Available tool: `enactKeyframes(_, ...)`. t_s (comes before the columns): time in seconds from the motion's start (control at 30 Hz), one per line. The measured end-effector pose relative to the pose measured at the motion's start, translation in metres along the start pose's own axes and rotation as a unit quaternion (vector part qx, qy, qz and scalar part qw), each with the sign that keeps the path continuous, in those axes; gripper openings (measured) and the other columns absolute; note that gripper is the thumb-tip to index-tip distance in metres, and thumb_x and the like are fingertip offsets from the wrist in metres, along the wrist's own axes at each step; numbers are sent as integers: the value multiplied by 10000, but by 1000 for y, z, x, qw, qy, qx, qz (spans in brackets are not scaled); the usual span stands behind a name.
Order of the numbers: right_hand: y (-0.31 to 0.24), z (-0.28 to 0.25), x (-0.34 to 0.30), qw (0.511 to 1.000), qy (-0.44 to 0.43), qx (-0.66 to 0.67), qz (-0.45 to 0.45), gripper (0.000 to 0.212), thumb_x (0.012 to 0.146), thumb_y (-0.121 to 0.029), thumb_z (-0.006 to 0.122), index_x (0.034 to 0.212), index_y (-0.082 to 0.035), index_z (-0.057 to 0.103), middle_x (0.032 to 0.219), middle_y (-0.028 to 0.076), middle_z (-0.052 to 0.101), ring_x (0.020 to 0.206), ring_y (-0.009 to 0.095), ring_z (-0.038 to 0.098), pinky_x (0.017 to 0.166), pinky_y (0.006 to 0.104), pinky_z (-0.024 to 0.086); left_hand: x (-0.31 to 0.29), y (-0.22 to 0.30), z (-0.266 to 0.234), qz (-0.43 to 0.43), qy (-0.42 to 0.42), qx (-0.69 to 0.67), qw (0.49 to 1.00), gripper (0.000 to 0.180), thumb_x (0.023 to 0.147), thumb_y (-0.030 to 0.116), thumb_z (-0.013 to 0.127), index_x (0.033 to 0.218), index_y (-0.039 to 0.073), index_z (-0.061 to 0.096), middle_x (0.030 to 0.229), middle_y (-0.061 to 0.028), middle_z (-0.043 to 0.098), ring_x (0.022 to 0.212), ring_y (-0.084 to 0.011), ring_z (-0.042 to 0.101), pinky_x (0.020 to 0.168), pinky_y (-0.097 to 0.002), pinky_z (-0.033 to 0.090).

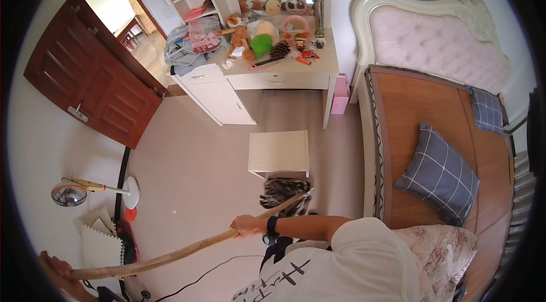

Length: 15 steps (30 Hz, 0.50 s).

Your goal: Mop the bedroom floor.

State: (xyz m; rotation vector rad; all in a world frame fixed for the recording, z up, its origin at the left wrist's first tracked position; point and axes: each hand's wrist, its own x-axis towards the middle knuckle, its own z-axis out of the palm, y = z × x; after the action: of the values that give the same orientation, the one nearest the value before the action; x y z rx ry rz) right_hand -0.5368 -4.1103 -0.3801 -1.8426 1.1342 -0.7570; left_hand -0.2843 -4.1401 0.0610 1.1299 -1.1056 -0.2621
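Observation:
My right hand (248, 226), with a dark band on its wrist, is wrapped round the middle of a mop's wooden handle (176, 252). At the lower left, my left hand (57, 271) grips the upper end of the same handle, near the picture's dark rim. The handle slopes up to the right to the mop head (278, 193), a bundle of dark and pale cloth strips. That head lies on the floor right beside the near edge of a small cream stool (278, 151). Part of it is hidden behind the handle.
Ahead stands a cream dressing table (273, 81) covered with toys and a pine cone. A bed (421, 94) with checked cushions fills the right. Along the left are an open brown door (94, 74), a standing fan (69, 194), foam mats (102, 239) and a floor cable (196, 280).

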Motion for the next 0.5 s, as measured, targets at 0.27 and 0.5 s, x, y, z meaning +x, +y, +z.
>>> enactKeyframes(0.27,47,-45,-74,998,-37,-28,30,230,627,-262,560,692,-45,600,648,173,572,639,345,554,583,414,441,-69,-16,18,0,16,-81,997,349,856,332,469,922,-10,489,475,44,227,379,-18,188,356,-165,204)
enactKeyframes(0.5,49,-40,-79,999,-31,-21,12,221,621,-253,561,678,-43,600,629,167,571,609,347,550,562,416,439,-67,-19,17,3,0,-88,996,356,854,326,473,927,-20,506,479,46,231,375,-18,205,348,-166,218)
